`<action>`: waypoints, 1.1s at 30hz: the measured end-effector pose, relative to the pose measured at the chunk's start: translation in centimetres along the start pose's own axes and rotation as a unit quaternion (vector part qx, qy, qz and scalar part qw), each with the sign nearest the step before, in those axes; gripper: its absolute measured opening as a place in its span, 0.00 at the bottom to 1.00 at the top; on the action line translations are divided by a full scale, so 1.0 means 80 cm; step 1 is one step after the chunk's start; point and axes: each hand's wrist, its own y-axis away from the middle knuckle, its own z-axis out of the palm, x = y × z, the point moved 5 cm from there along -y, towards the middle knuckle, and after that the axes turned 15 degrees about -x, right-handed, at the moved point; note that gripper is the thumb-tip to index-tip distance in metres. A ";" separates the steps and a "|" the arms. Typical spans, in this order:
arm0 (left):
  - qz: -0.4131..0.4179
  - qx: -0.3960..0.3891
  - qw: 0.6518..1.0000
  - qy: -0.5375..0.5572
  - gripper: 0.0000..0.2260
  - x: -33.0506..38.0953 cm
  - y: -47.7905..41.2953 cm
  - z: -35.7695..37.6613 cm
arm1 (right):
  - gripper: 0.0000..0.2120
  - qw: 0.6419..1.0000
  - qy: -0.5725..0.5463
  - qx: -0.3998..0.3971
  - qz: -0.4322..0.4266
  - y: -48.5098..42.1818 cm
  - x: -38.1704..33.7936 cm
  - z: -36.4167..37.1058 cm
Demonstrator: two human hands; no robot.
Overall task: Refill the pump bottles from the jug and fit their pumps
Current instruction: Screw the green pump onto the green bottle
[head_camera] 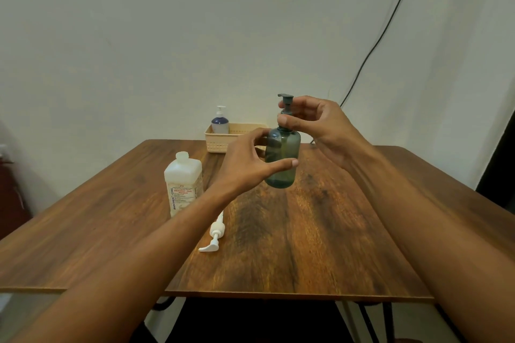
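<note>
A translucent grey-green bottle stands upright at the middle of the wooden table. My left hand wraps its body from the left, thumb across the front. My right hand pinches the collar of the grey pump sitting in the bottle's neck. To the left stands the white jug with its mouth uncapped. A loose white pump lies flat in front of the jug. At the back, a blue-and-white pump bottle stands in a cream basket.
The basket sits at the table's far edge against the wall. A black cable hangs down the wall at right. A dark red object stands past the table's left side. Table legs show beneath the near edge.
</note>
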 end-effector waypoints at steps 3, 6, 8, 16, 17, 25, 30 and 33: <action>0.000 -0.004 1.000 0.004 0.35 0.001 -0.001 -0.003 | 0.21 0.995 -0.025 -0.091 0.021 -0.002 -0.003 -0.002; 0.005 -0.001 1.000 -0.004 0.36 0.003 -0.001 -0.006 | 0.16 0.992 -0.013 -0.123 0.018 -0.003 -0.001 -0.006; 0.010 0.000 1.000 -0.004 0.36 0.005 0.000 -0.007 | 0.16 0.996 -0.025 -0.087 0.013 -0.004 0.001 -0.008; 0.012 0.010 1.000 -0.007 0.35 0.004 -0.001 -0.001 | 0.22 0.999 0.041 0.024 -0.001 -0.001 0.008 0.001; 0.012 0.012 1.000 -0.006 0.35 0.004 -0.001 -0.002 | 0.23 0.999 0.035 0.017 0.004 -0.001 0.008 0.003; 0.022 -0.005 1.000 -0.012 0.37 0.010 -0.005 -0.005 | 0.19 0.994 -0.007 -0.113 0.004 -0.006 -0.008 -0.008; 0.025 0.004 1.000 -0.012 0.37 0.012 -0.002 -0.004 | 0.18 1.000 0.014 0.021 0.000 -0.002 -0.003 -0.009; 0.029 0.001 0.999 -0.017 0.36 0.014 0.000 0.003 | 0.21 0.996 0.049 0.077 -0.013 0.003 0.000 -0.001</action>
